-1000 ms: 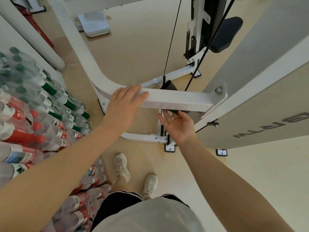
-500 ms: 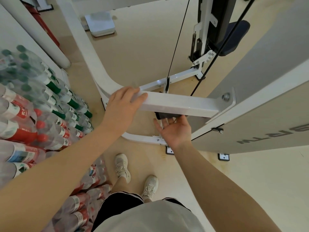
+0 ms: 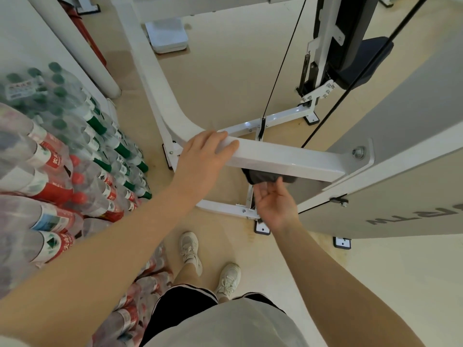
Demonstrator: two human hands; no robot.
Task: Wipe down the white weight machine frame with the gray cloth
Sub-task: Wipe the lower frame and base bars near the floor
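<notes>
The white weight machine frame (image 3: 288, 160) has a horizontal beam that runs from a curved upright at the left to a bolted plate at the right. My left hand (image 3: 203, 156) rests on the beam's left end, its fingers laid flat over the top. The dark gray cloth (image 3: 263, 177) is bunched against the beam's underside, most of it hidden behind the beam. My right hand (image 3: 273, 201) is palm up just below, with its thumb and fingertips curled up round the cloth's lower edge.
Shrink-wrapped packs of water bottles (image 3: 62, 159) are stacked close on my left. Black cables (image 3: 283, 63) run down behind the beam. A grey shroud panel (image 3: 390, 196) stands at the right. The frame's base bars (image 3: 220, 206) and my own feet (image 3: 190, 249) occupy the floor below.
My right hand has risen from an open palm below the beam to the cloth under it, and the cloth now shows beneath the beam. My left hand has stayed on the beam.
</notes>
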